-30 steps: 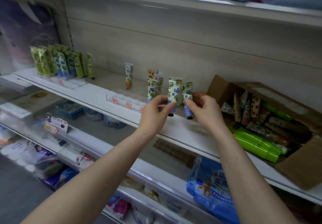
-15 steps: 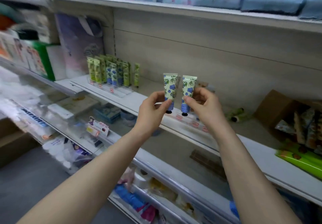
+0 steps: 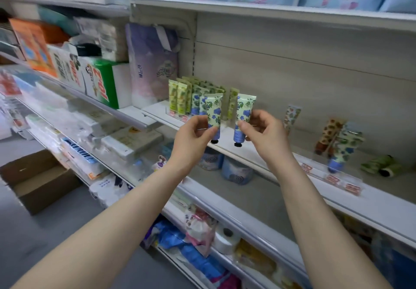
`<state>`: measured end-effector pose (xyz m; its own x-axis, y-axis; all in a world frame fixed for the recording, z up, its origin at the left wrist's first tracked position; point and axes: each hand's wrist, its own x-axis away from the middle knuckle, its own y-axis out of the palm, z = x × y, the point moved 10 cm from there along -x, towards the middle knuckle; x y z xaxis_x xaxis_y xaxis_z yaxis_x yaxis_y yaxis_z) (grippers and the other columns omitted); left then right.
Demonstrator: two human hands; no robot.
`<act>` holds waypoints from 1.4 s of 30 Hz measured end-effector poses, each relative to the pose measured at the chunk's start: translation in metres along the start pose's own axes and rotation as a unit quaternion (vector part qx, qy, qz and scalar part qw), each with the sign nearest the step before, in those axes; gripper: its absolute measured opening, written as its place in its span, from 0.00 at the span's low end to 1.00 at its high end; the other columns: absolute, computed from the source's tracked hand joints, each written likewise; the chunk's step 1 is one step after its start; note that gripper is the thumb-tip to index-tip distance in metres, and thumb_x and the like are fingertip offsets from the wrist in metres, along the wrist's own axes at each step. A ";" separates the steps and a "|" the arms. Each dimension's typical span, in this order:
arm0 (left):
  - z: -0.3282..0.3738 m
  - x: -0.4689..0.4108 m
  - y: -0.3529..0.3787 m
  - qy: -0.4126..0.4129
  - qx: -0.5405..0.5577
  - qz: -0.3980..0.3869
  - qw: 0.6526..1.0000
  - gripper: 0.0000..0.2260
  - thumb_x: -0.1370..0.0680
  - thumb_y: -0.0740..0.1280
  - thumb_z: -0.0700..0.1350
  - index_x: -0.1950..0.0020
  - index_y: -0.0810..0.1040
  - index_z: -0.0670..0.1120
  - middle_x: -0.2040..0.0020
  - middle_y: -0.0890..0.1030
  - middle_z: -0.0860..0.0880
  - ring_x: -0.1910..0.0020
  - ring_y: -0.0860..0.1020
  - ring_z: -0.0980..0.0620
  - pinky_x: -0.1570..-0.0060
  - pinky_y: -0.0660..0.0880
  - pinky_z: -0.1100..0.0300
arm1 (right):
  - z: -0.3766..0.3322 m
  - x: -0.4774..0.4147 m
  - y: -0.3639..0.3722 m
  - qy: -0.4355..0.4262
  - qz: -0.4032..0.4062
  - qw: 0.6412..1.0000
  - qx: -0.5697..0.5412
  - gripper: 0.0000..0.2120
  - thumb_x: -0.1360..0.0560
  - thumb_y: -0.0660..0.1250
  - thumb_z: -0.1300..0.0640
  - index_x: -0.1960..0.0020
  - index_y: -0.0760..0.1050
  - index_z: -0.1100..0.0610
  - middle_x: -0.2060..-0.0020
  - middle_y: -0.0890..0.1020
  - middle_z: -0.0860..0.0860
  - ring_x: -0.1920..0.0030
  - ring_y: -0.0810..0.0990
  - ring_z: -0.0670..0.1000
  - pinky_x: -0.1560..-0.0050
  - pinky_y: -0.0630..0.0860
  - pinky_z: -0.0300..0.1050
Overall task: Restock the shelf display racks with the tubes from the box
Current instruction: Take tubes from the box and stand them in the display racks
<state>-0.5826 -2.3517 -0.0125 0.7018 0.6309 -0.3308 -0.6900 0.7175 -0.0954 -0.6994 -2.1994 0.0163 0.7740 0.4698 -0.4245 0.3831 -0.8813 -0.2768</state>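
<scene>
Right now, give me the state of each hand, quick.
Left hand: pinches a blue-flower tube, cap down.
Right hand: pinches a second blue-flower tube, cap down.

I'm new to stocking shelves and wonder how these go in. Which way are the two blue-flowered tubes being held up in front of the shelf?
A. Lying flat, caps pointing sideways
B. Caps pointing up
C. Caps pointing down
C: the left tube and the right tube are both held upright, with their black caps at the bottom and the flat crimped ends on top.
</scene>
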 end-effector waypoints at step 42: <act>-0.084 -0.181 -0.096 0.016 0.008 -0.048 0.999 0.15 0.25 0.72 0.45 0.40 0.77 0.44 0.47 0.82 0.47 0.49 0.82 0.50 0.45 0.79 0.51 | 0.032 -0.137 0.154 0.022 0.049 0.990 0.133 0.08 0.32 0.77 0.54 0.56 0.81 0.54 0.61 0.85 0.45 0.59 0.83 0.44 0.53 0.82 0.48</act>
<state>-0.6584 -2.5595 -0.0226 0.7582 0.5496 -0.3509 -0.6171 0.7786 -0.1140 -0.7624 -2.3973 0.0045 0.8239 0.3757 -0.4243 0.1636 -0.8745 -0.4566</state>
